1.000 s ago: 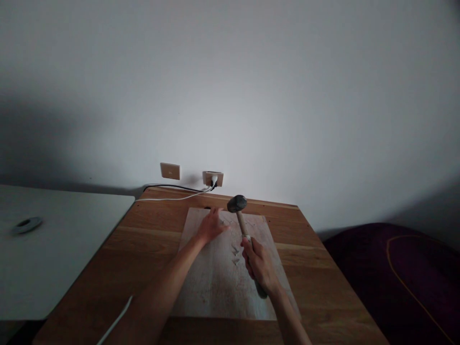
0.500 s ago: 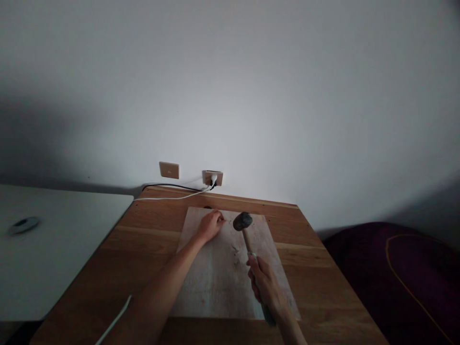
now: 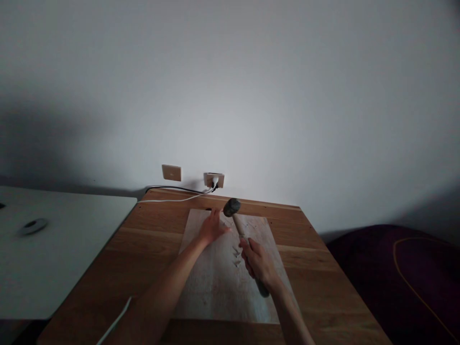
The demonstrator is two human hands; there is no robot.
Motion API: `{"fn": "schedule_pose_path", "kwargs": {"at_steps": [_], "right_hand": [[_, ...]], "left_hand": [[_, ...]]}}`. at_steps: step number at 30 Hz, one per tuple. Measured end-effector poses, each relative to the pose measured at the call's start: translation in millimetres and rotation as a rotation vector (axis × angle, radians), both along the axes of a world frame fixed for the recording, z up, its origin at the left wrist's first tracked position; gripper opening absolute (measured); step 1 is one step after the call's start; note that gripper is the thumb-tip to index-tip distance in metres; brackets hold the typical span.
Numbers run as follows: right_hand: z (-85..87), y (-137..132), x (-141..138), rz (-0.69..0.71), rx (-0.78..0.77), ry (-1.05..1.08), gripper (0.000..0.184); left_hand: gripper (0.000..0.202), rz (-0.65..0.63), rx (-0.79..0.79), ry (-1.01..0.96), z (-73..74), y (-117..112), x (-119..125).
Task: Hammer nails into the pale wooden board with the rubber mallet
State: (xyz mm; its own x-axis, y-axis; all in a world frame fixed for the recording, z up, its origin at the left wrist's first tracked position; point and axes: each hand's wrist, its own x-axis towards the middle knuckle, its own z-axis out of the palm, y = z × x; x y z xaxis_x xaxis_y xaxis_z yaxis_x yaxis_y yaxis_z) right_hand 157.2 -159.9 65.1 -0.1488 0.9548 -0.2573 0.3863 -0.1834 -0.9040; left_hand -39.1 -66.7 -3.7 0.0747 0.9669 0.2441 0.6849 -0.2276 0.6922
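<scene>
My right hand [image 3: 257, 261] is wrapped round the handle of a mallet [image 3: 240, 225]. Its dark head is raised over the far part of a pale wooden board [image 3: 215, 297], just right of my left hand. My left hand [image 3: 213, 228] is at the board's far left part, with thumb and fingers spread apart and no object visible in it. Several small thin bits [image 3: 236, 263], perhaps nails, show on the middle of the board, and more lie near its far edge. They are too small to make out exactly.
The board lies on a brown wooden table [image 3: 319, 282] against a white wall. Plugs and cables sit in a wall socket [image 3: 214, 180] behind it. A white table [image 3: 72, 249] with a computer mouse [image 3: 35, 225] stands left. A dark purple bean bag [image 3: 373, 268] is at right.
My left hand has gone from a pinch to spread fingers. My right hand has carried the mallet up and left, so its head is higher in view. The camera has shifted slightly.
</scene>
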Motion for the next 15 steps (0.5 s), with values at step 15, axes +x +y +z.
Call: {"fn": "schedule_pose_path", "kwargs": {"at_steps": [15], "right_hand": [[-12.0,-29,16,-0.112,-0.105,0.025,0.055]], "left_hand": [[0.010,-0.071,-0.011,0.010,3.4,2,-2]]}}
